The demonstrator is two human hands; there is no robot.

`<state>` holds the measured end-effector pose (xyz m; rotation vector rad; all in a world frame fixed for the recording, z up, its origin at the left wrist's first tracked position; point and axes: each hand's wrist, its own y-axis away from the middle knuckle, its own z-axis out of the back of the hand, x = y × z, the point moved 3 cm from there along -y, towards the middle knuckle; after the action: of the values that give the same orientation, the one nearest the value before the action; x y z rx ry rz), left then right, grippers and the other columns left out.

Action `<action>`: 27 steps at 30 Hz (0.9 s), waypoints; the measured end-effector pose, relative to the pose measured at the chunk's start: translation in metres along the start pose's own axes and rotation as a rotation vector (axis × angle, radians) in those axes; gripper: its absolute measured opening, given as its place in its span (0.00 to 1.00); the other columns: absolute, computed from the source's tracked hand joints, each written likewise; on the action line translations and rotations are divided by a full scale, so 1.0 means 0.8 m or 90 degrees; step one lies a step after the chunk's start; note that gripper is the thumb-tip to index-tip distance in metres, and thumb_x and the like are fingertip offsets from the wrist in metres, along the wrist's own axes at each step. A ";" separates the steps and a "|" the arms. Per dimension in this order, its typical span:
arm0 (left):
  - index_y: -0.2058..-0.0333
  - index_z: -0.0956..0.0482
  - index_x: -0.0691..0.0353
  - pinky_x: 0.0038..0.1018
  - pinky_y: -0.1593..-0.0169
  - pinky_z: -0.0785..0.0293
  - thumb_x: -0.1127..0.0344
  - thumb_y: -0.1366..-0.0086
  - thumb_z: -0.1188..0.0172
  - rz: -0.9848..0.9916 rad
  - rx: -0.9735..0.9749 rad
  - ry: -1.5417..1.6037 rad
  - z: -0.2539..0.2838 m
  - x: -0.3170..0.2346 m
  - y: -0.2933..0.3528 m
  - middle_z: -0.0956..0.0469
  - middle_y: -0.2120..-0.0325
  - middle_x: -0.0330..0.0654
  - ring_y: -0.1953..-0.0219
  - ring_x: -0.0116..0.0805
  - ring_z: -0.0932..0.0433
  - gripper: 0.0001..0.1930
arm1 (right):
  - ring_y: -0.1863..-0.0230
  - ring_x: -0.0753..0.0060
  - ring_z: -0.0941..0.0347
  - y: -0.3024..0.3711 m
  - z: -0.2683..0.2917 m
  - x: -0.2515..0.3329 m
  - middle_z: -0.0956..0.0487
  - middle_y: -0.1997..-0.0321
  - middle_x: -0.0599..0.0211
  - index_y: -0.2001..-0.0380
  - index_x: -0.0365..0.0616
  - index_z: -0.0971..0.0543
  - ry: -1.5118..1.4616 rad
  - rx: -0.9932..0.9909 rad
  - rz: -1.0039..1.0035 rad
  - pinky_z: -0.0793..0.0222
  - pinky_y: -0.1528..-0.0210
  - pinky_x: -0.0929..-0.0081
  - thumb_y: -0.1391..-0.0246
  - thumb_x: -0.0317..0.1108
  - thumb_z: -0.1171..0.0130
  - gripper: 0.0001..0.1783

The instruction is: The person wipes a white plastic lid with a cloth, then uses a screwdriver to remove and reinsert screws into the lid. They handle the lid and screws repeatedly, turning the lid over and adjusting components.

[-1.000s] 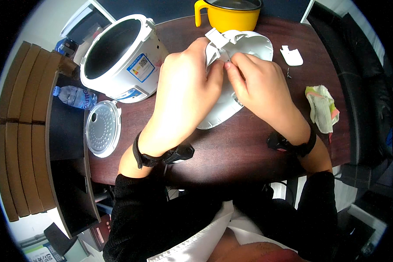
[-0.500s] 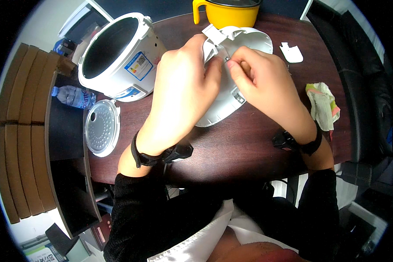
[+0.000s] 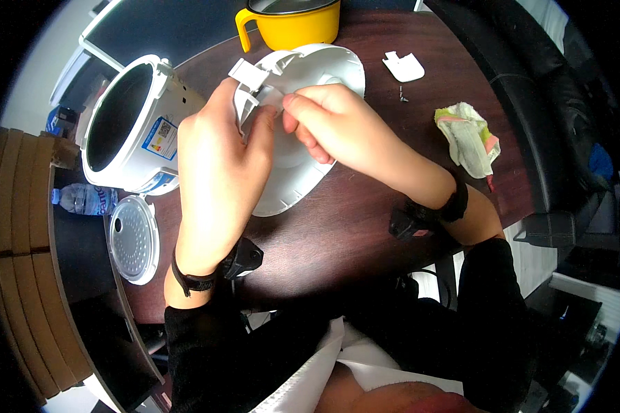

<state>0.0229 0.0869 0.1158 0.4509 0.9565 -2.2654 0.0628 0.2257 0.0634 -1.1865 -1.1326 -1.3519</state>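
Note:
A white domed plastic lid (image 3: pixel 289 186), hollow side up, lies tilted on the table in front of me. My left hand (image 3: pixel 224 155) is closed around its left edge, beside the white hinge bracket (image 3: pixel 249 74) that sticks up there. Over the lid's hollow, my right hand (image 3: pixel 334 120) has thumb and forefinger pinched together close to the left thumb. Whatever those fingertips hold, if anything, is too small to make out. The right hand covers part of the lid's inside.
Left stands a white rice cooker body (image 3: pixel 172 110); near it are a perforated round inner lid (image 3: pixel 134 241) and a water bottle (image 3: pixel 86 199). A yellow pot (image 3: pixel 296 27) sits at the back. Rightward lie a white plastic cover (image 3: pixel 404 67), small screws (image 3: pixel 403 96) and a cloth (image 3: pixel 467 141).
The view has swung right, so the table's things sit further left in it. A small metal bit showing at my right fingertips earlier is no longer visible. My left hand keeps its hold.

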 end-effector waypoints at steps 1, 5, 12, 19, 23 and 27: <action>0.65 0.25 0.71 0.32 0.79 0.32 0.71 0.43 0.39 -0.001 0.001 -0.001 0.000 0.000 0.000 0.27 0.87 0.51 0.85 0.43 0.24 0.10 | 0.81 0.52 0.25 0.003 0.003 0.009 0.24 0.81 0.55 0.75 0.37 0.25 0.185 -0.057 0.131 0.29 0.77 0.62 0.43 0.37 0.47 0.14; 0.65 0.25 0.71 0.31 0.79 0.32 0.71 0.43 0.39 0.005 -0.004 0.006 -0.001 0.001 0.000 0.27 0.86 0.51 0.85 0.43 0.24 0.10 | 0.79 0.52 0.25 0.016 -0.002 0.025 0.24 0.80 0.56 0.76 0.38 0.27 0.619 -0.206 0.465 0.28 0.76 0.61 0.45 0.34 0.44 0.11; 0.65 0.25 0.71 0.31 0.79 0.31 0.70 0.41 0.40 -0.032 -0.022 0.007 -0.001 0.001 0.002 0.26 0.86 0.51 0.85 0.43 0.24 0.10 | 0.83 0.59 0.29 0.009 -0.005 0.011 0.27 0.81 0.59 0.73 0.36 0.28 0.438 -0.148 0.364 0.34 0.80 0.68 0.40 0.33 0.48 0.11; 0.65 0.25 0.70 0.31 0.79 0.31 0.70 0.41 0.41 -0.020 -0.012 -0.016 -0.001 -0.005 0.005 0.26 0.86 0.51 0.84 0.44 0.23 0.09 | 0.85 0.83 0.34 0.015 -0.018 -0.002 0.31 0.85 0.75 0.77 0.39 0.27 -0.238 -0.024 -0.011 0.42 0.83 0.81 0.34 0.38 0.56 0.19; 0.66 0.26 0.70 0.31 0.79 0.31 0.70 0.41 0.40 -0.016 -0.013 -0.015 0.001 -0.005 0.006 0.26 0.86 0.51 0.84 0.44 0.23 0.08 | 0.84 0.64 0.30 0.008 -0.006 0.011 0.28 0.84 0.60 0.78 0.37 0.27 0.238 -0.135 0.235 0.36 0.80 0.70 0.37 0.36 0.53 0.18; 0.66 0.26 0.70 0.31 0.80 0.31 0.70 0.41 0.40 0.008 0.014 -0.026 0.000 -0.009 0.005 0.27 0.87 0.51 0.84 0.43 0.23 0.08 | 0.77 0.44 0.26 0.010 -0.002 0.013 0.25 0.81 0.46 0.79 0.37 0.27 0.403 -0.239 0.381 0.30 0.74 0.55 0.42 0.35 0.48 0.15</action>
<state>0.0307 0.0879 0.1177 0.4188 0.9060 -2.2669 0.0703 0.2222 0.0741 -1.1073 -0.0567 -1.3345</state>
